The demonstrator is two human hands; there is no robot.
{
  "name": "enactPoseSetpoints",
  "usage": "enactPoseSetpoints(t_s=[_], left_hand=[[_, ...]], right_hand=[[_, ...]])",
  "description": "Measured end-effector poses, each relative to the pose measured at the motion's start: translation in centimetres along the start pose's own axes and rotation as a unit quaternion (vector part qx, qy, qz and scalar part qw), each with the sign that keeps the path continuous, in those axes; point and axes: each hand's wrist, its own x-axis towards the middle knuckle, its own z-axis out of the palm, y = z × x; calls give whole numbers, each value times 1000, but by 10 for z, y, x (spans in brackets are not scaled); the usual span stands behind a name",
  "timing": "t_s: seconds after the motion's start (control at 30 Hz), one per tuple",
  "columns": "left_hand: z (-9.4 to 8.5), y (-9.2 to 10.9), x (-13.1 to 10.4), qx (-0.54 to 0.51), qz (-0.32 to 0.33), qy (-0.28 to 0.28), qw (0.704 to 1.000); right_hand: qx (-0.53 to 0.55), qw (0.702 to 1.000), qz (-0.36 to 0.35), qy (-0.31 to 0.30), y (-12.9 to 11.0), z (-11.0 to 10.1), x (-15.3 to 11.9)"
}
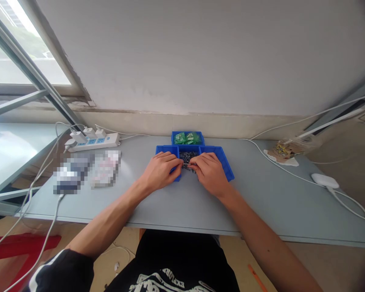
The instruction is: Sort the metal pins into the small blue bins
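My left hand (165, 169) is closed in a pinch on one end of a small thin metal piece (186, 164), light in colour, perhaps a screw. Fingers of my right hand (209, 170) pinch its other end, so it lies level between both hands. Just beneath is a blue bin with many small dark screws (188, 155). A left blue bin (163, 149) sits under my left hand, which hides much of its inside. Beside my right hand stands a right blue bin (223, 162). Behind them, a back blue bin (203, 140) holds green packets (187, 138).
A white power strip (105, 141) with plugs and cables lies at the back left. Two blurred items (74, 172) are in front of it. To the right are a clear bag of small parts (284, 150) and a white charger (325, 180) with its cable. A wall rises behind the table.
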Motion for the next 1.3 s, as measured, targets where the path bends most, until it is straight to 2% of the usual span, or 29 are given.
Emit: enactPoseSetpoints(t_s=[0.27, 0.47, 0.97, 1.07, 1.2, 1.3], left_hand=[[1, 0, -1, 0, 3, 2, 1000], [1, 0, 0, 0, 6, 1, 1000], [0, 5, 1, -5, -4, -8, 1000], [-1, -1, 1, 3, -34, 21, 999], [-6, -21, 1, 31, -122, 67, 990], [-6, -39, 0, 70, -162, 33, 984]], right_hand=[[-1, 1000, 2, -12, -1, -2, 1], [17, 1000, -5, 2, -2, -3, 0], [-14, 999, 1, -50, -1, -3, 0], [-26, 999, 9, -45, -1, -3, 0], [-117, 990, 6, -74, -3, -1, 1], [-185, 974, -10, -129, -4, 4, 0]])
